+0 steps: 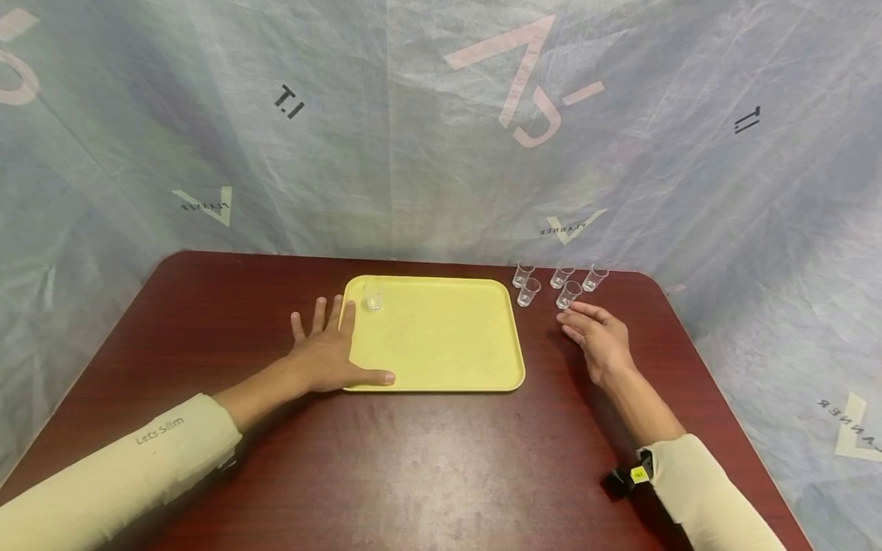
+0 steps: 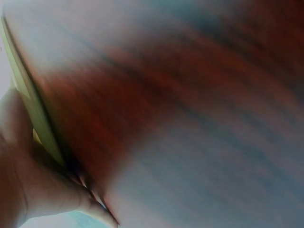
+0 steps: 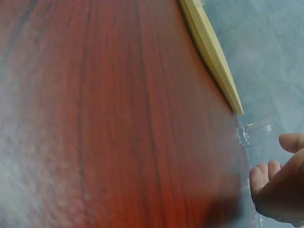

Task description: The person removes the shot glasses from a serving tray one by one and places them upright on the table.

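Note:
My left hand [image 1: 325, 356] lies with fingers spread over the left edge of a yellow tray [image 1: 441, 344], thumb across its near left corner. One clear shot glass [image 1: 374, 297] stands on the tray near that hand's fingertips. To the right of the tray, my right hand [image 1: 601, 337] has its fingertips close by the base of a near shot glass [image 1: 569, 295]; whether they touch it is hard to tell. In the right wrist view, the thumb and fingers of the right hand [image 3: 280, 190] are apart, and a shot glass [image 3: 256, 130] stands beyond them.
More shot glasses stand at the back right: one beside the tray [image 1: 528, 292], others along the far edge [image 1: 596, 278]. All are on a dark red wooden table [image 1: 441, 459]. A grey printed curtain [image 1: 413, 153] hangs behind and at both sides.

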